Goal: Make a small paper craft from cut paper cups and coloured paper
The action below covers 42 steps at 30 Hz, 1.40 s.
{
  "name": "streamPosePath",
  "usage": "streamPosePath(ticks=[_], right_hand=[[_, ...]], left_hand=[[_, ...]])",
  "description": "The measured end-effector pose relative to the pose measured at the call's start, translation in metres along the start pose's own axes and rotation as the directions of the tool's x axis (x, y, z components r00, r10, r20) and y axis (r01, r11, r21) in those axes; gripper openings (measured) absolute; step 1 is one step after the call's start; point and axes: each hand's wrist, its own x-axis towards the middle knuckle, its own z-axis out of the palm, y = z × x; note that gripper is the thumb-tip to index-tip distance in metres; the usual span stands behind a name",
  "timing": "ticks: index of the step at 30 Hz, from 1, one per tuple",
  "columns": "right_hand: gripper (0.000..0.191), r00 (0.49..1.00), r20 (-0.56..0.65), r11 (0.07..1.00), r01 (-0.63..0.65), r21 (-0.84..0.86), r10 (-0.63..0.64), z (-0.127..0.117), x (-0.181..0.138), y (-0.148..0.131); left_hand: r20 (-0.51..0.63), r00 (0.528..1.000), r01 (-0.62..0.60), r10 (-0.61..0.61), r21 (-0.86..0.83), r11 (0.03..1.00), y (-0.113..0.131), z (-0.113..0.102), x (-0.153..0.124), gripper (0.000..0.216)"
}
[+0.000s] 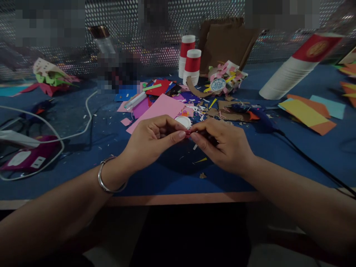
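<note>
Left hand [157, 135] and right hand [222, 142] pinch a small red piece [188, 134] over the counter [158, 183] — a slackened thumb could drop it among the paper scraps [198, 109]; uneven pressure might crease it.

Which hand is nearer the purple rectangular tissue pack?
Left. The left hand is to the right of the tissue pack, not touching it; the right hand is farther right, beyond the left.
</note>
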Motion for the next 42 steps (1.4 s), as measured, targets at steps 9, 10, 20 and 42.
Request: streamPosePath(ticks=[9, 10, 20, 42], right_hand=[[0.023, 0.997, -0.055, 0.998, -0.064, -0.029, 0.062, 0.003, -0.002, -0.001], [0.024, 0.997, -0.045, 0.997, -0.061, -0.044, 0.059, 0.004, -0.002, 0.0], [0.019, 0.999, 0.013, 0.996, 0.034, -0.088, -0.033, 0.008, -0.002, -0.001], [0.02, 0.994, -0.076, 0.99, -0.092, -0.109, 0.084, 0.009, -0.002, -0.005]], left_hand=[[-0.023, 0.976, 0.194, -0.217, -0.36, 0.912, 0.0, 0.009, 0.0, 0.021], [-0.023, 0.973, 0.203, -0.228, -0.381, 0.902, 0.0, 0.01, 0.0, 0.022], [-0.002, 0.965, 0.24, -0.263, -0.403, 0.883, -0.004, 0.016, -0.004, 0.026], [-0.064, 0.927, 0.294, -0.37, -0.489, 0.822, 0.0, 0.012, 0.0, 0.021]])
